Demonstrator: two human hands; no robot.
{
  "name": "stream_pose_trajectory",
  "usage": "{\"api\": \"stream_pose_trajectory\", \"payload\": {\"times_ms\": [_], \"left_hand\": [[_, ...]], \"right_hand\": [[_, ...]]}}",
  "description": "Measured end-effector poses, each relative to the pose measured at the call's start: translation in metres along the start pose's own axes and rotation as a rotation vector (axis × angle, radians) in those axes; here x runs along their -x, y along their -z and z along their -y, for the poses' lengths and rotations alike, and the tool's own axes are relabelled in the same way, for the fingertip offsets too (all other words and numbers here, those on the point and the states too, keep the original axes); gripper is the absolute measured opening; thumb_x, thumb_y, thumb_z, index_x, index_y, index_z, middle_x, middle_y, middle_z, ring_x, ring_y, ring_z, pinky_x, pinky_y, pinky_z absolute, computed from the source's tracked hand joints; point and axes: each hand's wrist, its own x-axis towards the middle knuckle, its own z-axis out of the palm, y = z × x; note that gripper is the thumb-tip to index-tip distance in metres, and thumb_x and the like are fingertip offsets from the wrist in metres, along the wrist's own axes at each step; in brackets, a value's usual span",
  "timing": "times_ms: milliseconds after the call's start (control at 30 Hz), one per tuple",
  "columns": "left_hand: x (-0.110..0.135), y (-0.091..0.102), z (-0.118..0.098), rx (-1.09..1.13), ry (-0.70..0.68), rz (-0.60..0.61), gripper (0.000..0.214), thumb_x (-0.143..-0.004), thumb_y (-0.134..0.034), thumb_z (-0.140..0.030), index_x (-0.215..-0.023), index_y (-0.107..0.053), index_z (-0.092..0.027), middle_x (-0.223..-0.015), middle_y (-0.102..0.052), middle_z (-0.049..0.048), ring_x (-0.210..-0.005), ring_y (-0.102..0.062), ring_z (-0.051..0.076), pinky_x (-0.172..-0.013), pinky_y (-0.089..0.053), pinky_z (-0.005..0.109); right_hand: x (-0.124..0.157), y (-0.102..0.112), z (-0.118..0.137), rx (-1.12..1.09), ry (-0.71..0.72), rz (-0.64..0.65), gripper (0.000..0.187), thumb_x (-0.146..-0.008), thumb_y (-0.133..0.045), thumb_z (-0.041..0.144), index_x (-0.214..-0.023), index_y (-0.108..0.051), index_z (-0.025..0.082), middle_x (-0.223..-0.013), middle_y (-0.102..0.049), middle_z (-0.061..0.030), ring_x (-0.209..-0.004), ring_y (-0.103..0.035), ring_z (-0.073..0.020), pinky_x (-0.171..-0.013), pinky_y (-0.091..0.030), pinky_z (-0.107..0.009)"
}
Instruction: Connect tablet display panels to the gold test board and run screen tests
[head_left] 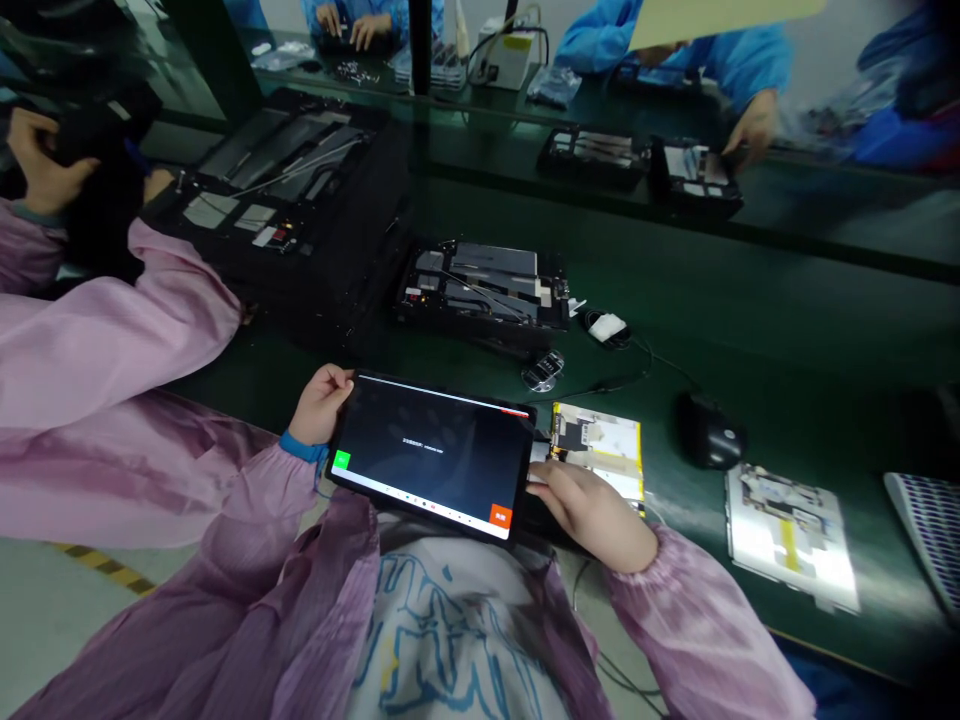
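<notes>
A black tablet (431,460) is tilted in front of my body, its screen lit and facing me, with a green box at the lower left and a red one at the lower right. My left hand (319,403) grips its upper left corner, thumb on the front edge; a blue strap (302,447) circles that wrist. At the right edge, my right hand (589,510) is closed with bent fingers on the tablet's side; a small pale bit shows by the fingertips, too small to name. Just beyond that hand lies a silvery, yellow-edged tablet part (607,440).
Opened tablet bodies form a tall stack (277,190) and a lower stack (487,285). A coiled cable (607,328), a black mouse (711,432), a metal-backed panel (791,530) and a keyboard (930,530) lie rightward. A pink-sleeved co-worker is at left; blue-sleeved people work opposite.
</notes>
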Motion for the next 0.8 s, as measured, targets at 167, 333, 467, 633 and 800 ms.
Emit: {"api": "stream_pose_trajectory", "payload": {"times_ms": [167,333,467,633,800], "left_hand": [[0.0,0.0,-0.003,-0.015,0.014,-0.017,0.038,-0.066,-0.077,-0.035,-0.07,-0.043,-0.019,-0.08,-0.064,0.001,-0.059,-0.056,0.011,-0.054,-0.043,0.022],[0.0,-0.001,-0.007,-0.058,0.025,0.003,0.036,-0.067,-0.076,-0.035,-0.069,-0.044,-0.018,-0.083,-0.064,0.0016,-0.062,-0.056,0.011,-0.056,-0.043,0.023],[-0.001,-0.002,-0.004,-0.054,0.01,0.001,0.031,-0.068,-0.074,-0.032,-0.073,-0.047,-0.019,-0.08,-0.062,0.0007,-0.062,-0.055,0.012,-0.057,-0.042,0.024],[-0.001,-0.005,0.0,-0.031,0.006,-0.013,0.029,-0.064,-0.074,-0.029,-0.076,-0.049,-0.019,-0.075,-0.058,0.0,-0.062,-0.053,0.014,-0.058,-0.04,0.026],[0.001,-0.007,0.003,-0.016,-0.005,-0.016,0.019,-0.065,-0.068,-0.022,-0.073,-0.051,-0.019,-0.072,-0.056,-0.0002,-0.061,-0.051,0.014,-0.058,-0.038,0.026]], "right_hand": [[0.009,0.001,-0.005,-0.029,-0.047,-0.051,0.033,-0.095,-0.044,0.044,-0.096,-0.066,0.02,-0.076,-0.069,-0.0078,-0.064,-0.065,-0.0177,-0.061,-0.052,-0.03],[0.018,0.026,-0.044,0.121,-0.443,-0.295,0.051,-0.088,-0.05,0.055,-0.121,-0.059,0.016,-0.077,-0.066,-0.0093,-0.061,-0.06,-0.0192,-0.061,-0.051,-0.034],[0.011,0.038,-0.065,0.301,-0.68,-0.364,0.087,-0.086,-0.05,0.057,-0.144,-0.026,-0.004,-0.107,-0.06,-0.0307,-0.098,-0.06,-0.0372,-0.082,-0.049,-0.051],[-0.027,-0.003,0.036,0.055,-0.281,-0.259,0.066,-0.09,-0.051,0.038,-0.145,-0.028,0.01,-0.138,-0.045,-0.0246,-0.135,-0.036,-0.0357,-0.106,-0.034,-0.057],[-0.068,-0.071,0.142,-0.108,0.101,0.16,0.067,-0.087,-0.055,0.046,-0.143,-0.035,0.016,-0.145,-0.044,-0.016,-0.142,-0.023,-0.0352,-0.11,-0.013,-0.068]]}}
